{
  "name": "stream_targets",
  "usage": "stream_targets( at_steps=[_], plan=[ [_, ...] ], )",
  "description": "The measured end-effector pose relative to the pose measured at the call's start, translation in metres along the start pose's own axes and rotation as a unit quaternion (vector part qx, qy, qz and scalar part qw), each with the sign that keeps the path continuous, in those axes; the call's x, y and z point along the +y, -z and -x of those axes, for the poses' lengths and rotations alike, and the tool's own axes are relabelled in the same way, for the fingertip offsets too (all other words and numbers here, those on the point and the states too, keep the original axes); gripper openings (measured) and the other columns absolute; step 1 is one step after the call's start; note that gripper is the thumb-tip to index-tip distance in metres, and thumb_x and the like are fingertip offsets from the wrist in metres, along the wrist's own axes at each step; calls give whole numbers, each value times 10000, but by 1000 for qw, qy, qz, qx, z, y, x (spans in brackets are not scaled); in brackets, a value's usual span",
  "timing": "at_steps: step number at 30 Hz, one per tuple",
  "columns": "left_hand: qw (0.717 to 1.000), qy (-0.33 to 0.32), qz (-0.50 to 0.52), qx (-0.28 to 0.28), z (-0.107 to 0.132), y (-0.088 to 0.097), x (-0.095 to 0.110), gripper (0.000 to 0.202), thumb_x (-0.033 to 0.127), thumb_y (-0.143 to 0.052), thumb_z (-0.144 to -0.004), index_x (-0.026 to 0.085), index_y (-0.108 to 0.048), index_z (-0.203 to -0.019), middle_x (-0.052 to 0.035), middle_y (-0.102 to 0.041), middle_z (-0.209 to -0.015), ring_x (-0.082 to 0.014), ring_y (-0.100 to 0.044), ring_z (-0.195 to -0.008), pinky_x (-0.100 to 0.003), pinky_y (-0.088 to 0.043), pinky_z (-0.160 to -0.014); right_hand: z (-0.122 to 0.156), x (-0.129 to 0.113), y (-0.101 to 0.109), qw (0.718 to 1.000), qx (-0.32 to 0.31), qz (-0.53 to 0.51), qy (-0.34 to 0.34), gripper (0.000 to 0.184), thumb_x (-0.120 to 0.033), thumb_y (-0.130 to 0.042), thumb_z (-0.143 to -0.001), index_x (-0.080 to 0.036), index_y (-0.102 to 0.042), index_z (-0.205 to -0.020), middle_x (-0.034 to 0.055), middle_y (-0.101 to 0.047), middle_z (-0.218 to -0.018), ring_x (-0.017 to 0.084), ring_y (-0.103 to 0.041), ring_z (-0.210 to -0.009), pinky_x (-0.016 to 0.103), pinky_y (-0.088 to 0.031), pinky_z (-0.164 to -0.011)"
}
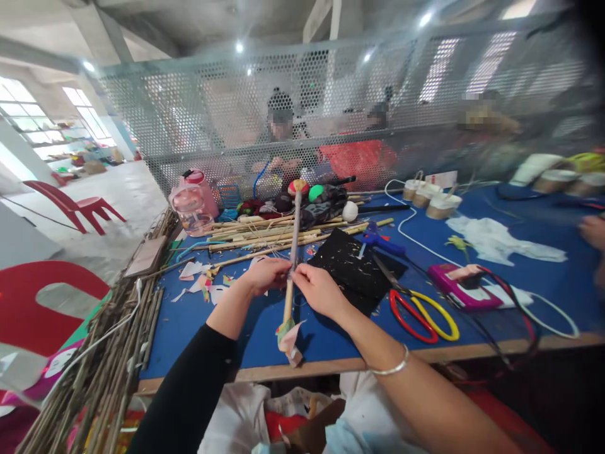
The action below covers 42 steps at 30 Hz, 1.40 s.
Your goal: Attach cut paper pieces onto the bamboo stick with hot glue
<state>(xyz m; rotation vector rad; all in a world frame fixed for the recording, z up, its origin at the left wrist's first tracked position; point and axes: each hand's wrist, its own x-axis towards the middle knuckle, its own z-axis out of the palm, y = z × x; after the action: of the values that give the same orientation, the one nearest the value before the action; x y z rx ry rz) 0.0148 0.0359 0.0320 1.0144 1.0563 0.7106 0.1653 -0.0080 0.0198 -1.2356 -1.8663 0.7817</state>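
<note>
A long thin stick point(288, 302) points away from me over the blue table. Its far part is wrapped in something grey, its near part is bare, and scraps of cloth or paper point(287, 340) hang on its near end. My left hand point(269, 275) pinches the stick near the middle. Close beside it, my right hand point(320, 289) is also closed on the stick, thumb and finger at the lower edge of the grey wrapping. A red and yellow ball point(298, 186) appears at the far end; I cannot tell whether it is attached.
Scissors point(418, 309), a blue glue gun point(380, 239), black cloth point(345, 268) and a magenta device point(460, 290) with cables lie right. Sticks point(265, 233), balls and a pink bottle point(191, 205) stand behind. Perforated metal screen point(227, 113) at the back; people beyond. Another person's hand point(593, 230) at far right.
</note>
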Motion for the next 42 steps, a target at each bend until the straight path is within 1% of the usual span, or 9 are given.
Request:
stream_targets(
  at_steps=[7, 9, 13, 19, 23, 29, 32, 37, 42],
  plan=[
    [996, -10, 80, -41, 3, 3, -10, 201, 299, -628, -738, 134, -613, -852, -18, -608, -662, -89, -557, -523, -206, -452, -515, -7, -7, 40, 954, -301, 9, 2, 307, -393, -516, -814, -144, -576, -644, -35, -476, -548, 84, -388, -514, 211, -294, -492],
    [993, -12, 99, -64, 5, 3, -11, 224, 278, -642, -732, 144, -605, -908, -12, -603, -675, -83, -556, -511, -198, -454, -496, -21, 2, 44, 958, -280, -29, -49, 380, -489, -520, -798, -145, -555, -641, -30, -479, -549, 84, -397, -500, 212, -310, -475],
    [989, 0, 90, -116, 12, 2, -10, 279, 307, -660, -728, 168, -571, -953, -10, -607, -722, -77, -568, -504, -178, -453, -452, -36, 19, 27, 963, -93, -209, -143, 439, -589, -471, -792, -158, -538, -736, -2, -533, -644, 100, -474, -540, 213, -379, -476],
    [992, -25, -83, -90, 24, 3, -6, 380, 540, -534, -771, 160, -523, -783, 17, -563, -561, -58, -467, -353, -146, -304, -311, -24, 19, 4, 866, -186, -425, -187, 396, -549, -545, -771, -176, -542, -902, 12, -607, -678, 113, -562, -559, 216, -434, -508],
    [993, -41, -96, -49, 23, 5, -7, 382, 518, -528, -783, 145, -524, -699, 27, -530, -500, -28, -354, -317, -145, -227, -304, -19, 18, 9, 891, -244, -344, -168, 438, -570, -463, -810, -141, -553, -821, -16, -533, -546, 50, -341, -363, 181, -225, -349],
    [993, 22, 117, -20, 7, -8, -18, 269, 407, -572, -799, 141, -589, -835, 6, -554, -628, -71, -535, -524, -174, -432, -482, -11, 10, 12, 992, -90, -89, -28, 342, -441, -536, -798, -146, -521, -624, -34, -454, -532, 73, -363, -500, 204, -276, -469],
    [987, 30, 157, -18, 2, -17, -23, 223, 361, -615, -775, 141, -578, -782, 8, -551, -630, -71, -533, -527, -192, -452, -520, -7, 1, 15, 988, -111, -103, 9, 309, -395, -516, -812, -145, -557, -635, -12, -504, -572, 93, -407, -550, 223, -327, -528],
    [988, 15, 153, -18, 4, -25, -27, 172, 294, -644, -738, 136, -599, -790, 15, -550, -598, -67, -514, -489, -173, -399, -470, -7, -4, 20, 943, -166, -282, -59, 259, -397, -611, -731, -139, -599, -738, 4, -560, -632, 107, -481, -573, 233, -382, -558],
    [978, 27, 204, -39, 5, -21, -21, 110, 227, -609, -741, 117, -620, -742, 12, -543, -549, -71, -501, -469, -180, -392, -464, -5, -6, 22, 955, -196, -221, -19, 253, -352, -539, -814, -131, -662, -830, 34, -621, -726, 132, -536, -671, 252, -409, -639]
  ],
)
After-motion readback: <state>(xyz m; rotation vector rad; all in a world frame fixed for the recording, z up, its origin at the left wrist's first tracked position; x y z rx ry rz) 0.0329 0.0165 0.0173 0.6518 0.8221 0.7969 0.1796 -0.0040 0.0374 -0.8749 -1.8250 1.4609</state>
